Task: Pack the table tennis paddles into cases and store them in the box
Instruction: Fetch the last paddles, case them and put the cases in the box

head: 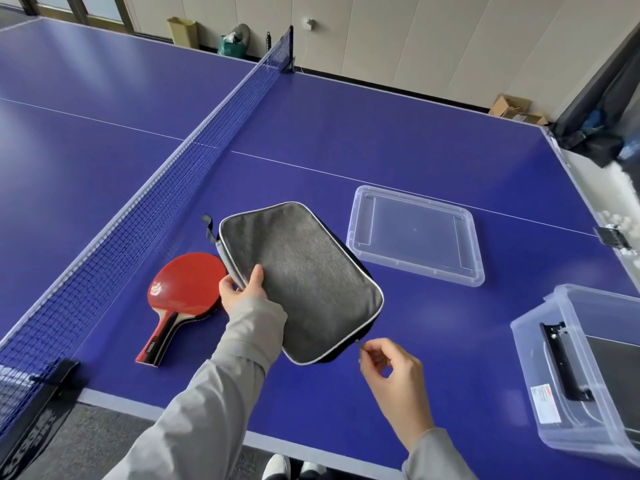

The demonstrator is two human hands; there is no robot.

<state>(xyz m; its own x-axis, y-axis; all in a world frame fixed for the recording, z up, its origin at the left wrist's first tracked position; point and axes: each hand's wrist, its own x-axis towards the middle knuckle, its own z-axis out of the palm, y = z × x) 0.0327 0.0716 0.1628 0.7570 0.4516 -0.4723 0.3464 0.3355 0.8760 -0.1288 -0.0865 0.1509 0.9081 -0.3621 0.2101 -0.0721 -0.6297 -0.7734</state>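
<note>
A grey fabric paddle case [301, 278] with a pale zipper edge is lifted at a tilt above the blue table. My left hand [240, 289] grips its left edge, thumb on top. At the case's lower right corner, my right hand [391, 367] pinches the zipper pull. A red paddle [185, 289] with a red-and-black handle lies flat on the table left of the case, close to the net. The clear plastic box [554, 344] stands at the right edge with something dark inside.
The box's clear lid [415, 268] lies upside down on the table behind the case. The net [166, 174] runs along the left, with its clamp at the near edge. A ball catcher with white balls hangs off the table's right end.
</note>
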